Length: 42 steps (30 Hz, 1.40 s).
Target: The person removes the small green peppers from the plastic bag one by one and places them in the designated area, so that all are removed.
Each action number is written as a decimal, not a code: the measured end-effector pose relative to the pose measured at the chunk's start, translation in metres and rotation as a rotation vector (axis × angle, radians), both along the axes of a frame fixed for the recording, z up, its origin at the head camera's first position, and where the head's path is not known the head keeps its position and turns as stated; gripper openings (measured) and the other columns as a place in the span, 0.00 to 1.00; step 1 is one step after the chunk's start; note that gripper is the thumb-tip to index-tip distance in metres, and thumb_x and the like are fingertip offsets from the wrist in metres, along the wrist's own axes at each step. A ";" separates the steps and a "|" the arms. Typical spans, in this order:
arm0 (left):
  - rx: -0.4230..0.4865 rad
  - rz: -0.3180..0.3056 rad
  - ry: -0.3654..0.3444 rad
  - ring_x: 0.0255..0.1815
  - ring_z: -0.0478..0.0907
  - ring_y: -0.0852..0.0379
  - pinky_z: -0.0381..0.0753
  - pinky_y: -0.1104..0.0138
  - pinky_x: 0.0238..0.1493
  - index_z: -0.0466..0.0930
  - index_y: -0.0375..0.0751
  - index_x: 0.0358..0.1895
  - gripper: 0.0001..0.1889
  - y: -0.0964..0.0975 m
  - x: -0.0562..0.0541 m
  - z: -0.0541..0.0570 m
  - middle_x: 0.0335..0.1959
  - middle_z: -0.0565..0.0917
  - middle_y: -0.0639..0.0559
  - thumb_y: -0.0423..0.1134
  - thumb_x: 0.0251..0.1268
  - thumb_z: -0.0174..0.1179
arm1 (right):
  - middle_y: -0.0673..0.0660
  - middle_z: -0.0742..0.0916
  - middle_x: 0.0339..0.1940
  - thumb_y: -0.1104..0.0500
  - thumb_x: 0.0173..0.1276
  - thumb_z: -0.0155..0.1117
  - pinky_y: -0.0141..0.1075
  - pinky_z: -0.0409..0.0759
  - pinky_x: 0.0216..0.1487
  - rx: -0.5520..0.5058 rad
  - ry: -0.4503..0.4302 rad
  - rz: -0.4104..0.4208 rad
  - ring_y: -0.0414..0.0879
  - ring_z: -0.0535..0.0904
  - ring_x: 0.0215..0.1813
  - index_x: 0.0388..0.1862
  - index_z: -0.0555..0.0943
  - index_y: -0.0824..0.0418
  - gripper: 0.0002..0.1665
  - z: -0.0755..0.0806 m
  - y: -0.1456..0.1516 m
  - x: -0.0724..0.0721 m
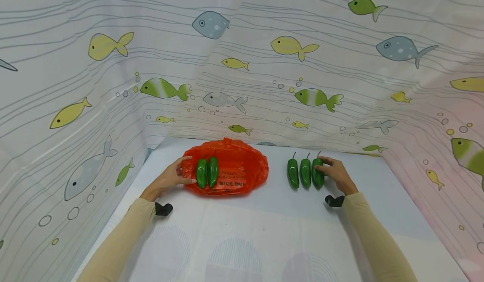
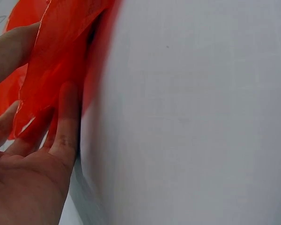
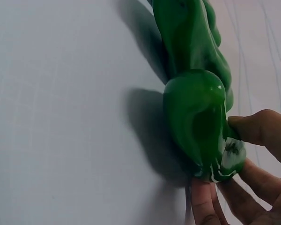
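My left hand point(image 1: 171, 177) is at the left edge of a red plastic bag point(image 1: 242, 164) and holds it, with fingers showing through the thin plastic point(image 2: 61, 61) in the left wrist view. Two glossy green chili peppers point(image 1: 213, 172) lie side by side on the bag's left part, close to that hand. On the right, three more stand in a row, stems pointing away. With thumb and fingers, my right hand point(image 1: 336, 175) grips the rightmost chili pepper point(image 3: 194, 117) near its stem end. Another pepper point(image 3: 182, 33) lies right beside it in the right wrist view.
A pale patterned cloth point(image 1: 242, 240) covers the table. Fish-printed sheets point(image 1: 264, 76) rise as walls at the back and both sides. Dark wrist-worn devices point(image 1: 163, 209) show below both hands.
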<state>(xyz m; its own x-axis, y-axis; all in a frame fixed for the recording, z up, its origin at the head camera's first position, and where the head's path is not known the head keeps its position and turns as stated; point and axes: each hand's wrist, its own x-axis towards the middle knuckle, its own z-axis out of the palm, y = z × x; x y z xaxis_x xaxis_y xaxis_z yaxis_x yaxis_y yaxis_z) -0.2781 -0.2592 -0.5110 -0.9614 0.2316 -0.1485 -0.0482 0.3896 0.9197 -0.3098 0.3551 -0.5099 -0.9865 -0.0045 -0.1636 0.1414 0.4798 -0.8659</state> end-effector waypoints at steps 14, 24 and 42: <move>0.019 -0.001 0.002 0.77 0.56 0.31 0.59 0.40 0.75 0.51 0.46 0.83 0.55 0.000 0.001 0.000 0.79 0.57 0.32 0.38 0.55 0.79 | 0.69 0.66 0.79 0.51 0.75 0.68 0.63 0.58 0.76 0.056 0.010 -0.005 0.66 0.61 0.78 0.80 0.63 0.65 0.42 0.007 -0.001 0.004; 0.015 -0.001 -0.005 0.77 0.56 0.30 0.59 0.39 0.75 0.51 0.46 0.83 0.55 0.001 0.002 0.001 0.78 0.56 0.31 0.38 0.55 0.79 | 0.69 0.68 0.78 0.51 0.75 0.66 0.63 0.62 0.73 0.108 0.017 -0.001 0.67 0.64 0.76 0.79 0.65 0.65 0.40 0.012 -0.003 0.006; -0.008 -0.004 0.007 0.77 0.55 0.30 0.58 0.39 0.74 0.52 0.48 0.82 0.56 -0.001 -0.002 0.000 0.79 0.55 0.33 0.41 0.54 0.80 | 0.72 0.72 0.74 0.53 0.75 0.66 0.63 0.70 0.68 0.178 0.131 -0.028 0.69 0.69 0.72 0.76 0.69 0.66 0.36 0.030 -0.010 0.013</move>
<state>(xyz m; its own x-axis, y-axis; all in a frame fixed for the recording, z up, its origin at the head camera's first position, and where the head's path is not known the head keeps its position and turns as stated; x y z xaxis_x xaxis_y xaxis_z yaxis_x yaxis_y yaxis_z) -0.2796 -0.2607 -0.5111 -0.9615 0.2342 -0.1437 -0.0404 0.3968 0.9170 -0.2965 0.3448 -0.4800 -0.9987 0.0411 -0.0293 0.0486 0.6238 -0.7800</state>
